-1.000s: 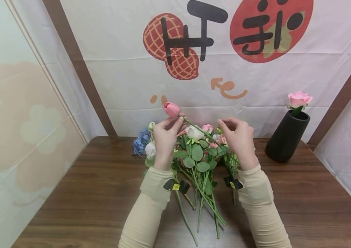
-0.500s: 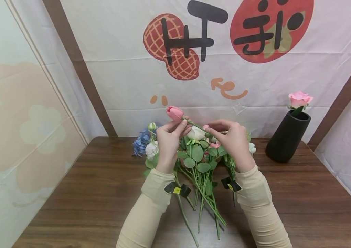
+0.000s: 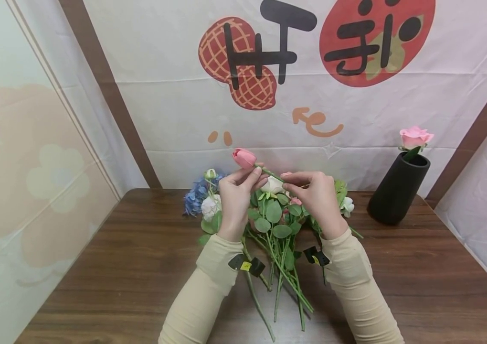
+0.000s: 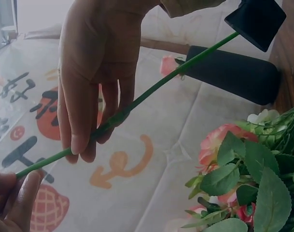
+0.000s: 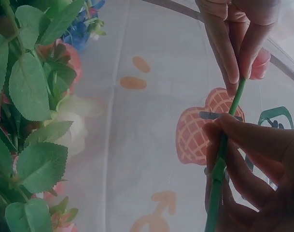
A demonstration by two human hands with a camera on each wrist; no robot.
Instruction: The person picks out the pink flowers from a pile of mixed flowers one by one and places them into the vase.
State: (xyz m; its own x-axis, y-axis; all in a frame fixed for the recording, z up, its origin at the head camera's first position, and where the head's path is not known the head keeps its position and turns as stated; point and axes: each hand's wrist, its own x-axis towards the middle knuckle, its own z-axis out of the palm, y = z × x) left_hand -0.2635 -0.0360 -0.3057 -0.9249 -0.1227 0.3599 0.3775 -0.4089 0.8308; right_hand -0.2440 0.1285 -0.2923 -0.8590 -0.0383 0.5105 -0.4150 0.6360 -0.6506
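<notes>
- My left hand [image 3: 236,200] pinches the tulip's green stem [image 3: 272,175] just below the bloom, thumb and fingers clamped together on it.
- My right hand [image 3: 320,198] pinches the same stem further down, with thumb and fingers closed on it and just beside the left ones.
- The pink tulip [image 3: 244,158] is up in the air between me and the cloth [image 3: 166,114], its bloom toward my left, its stem sloping down to my right.
- Below my hands a heap of flowers lies on the brown table [image 3: 140,267], with green leaves [image 3: 274,211] in the middle and bare stalks [image 3: 278,296] pointing back toward me.
- A blue flower [image 3: 195,199] and a white flower [image 3: 211,206] lie at the heap's left end; a small white bloom [image 3: 348,205] shows just beyond my right wrist.
- Well apart on my right, the black vase [image 3: 394,196] stands on the table near its far edge, with a pink rose [image 3: 416,137] in its mouth.
- Behind the table, the cloth carries a red peanut print [image 3: 238,62] with black characters.
</notes>
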